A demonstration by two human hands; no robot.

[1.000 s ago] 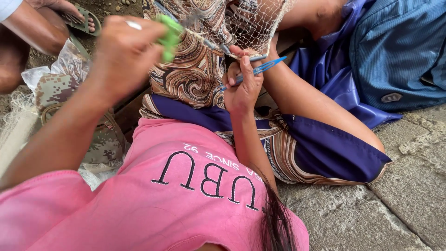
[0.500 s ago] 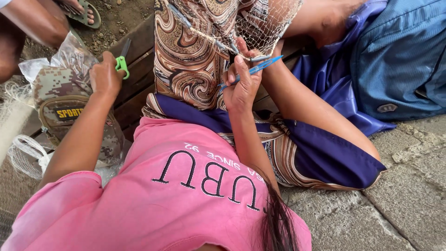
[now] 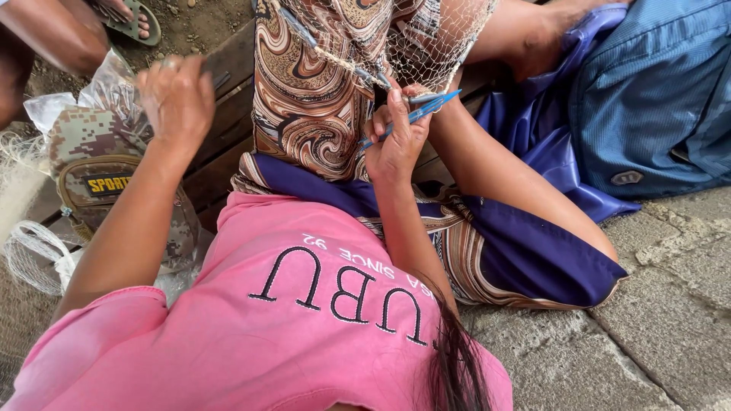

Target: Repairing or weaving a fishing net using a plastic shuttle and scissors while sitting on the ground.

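The person sits on a stone floor (image 3: 670, 304), with bare paving to the right and in front of the knee. On that side a blue bag (image 3: 655, 99) lies close against the leg, so room there is tight. On the left, a wooden plank (image 3: 221, 152) runs under the patterned skirt (image 3: 312, 106), and a camouflage pouch (image 3: 91, 167) in a clear plastic bag sits just beside it, near a heap of white netting (image 3: 30, 251). Another person's sandalled foot (image 3: 126, 17) shows at the top left edge.

The right hand (image 3: 396, 141) is closed around a blue netting needle (image 3: 415, 116), whose tip points up and right into the fishing net (image 3: 426, 46) draped over the lap. The fingers also pinch the net's cord.

The left hand (image 3: 177, 95) hovers over the plank edge, fingers curled; whether it holds anything cannot be told.
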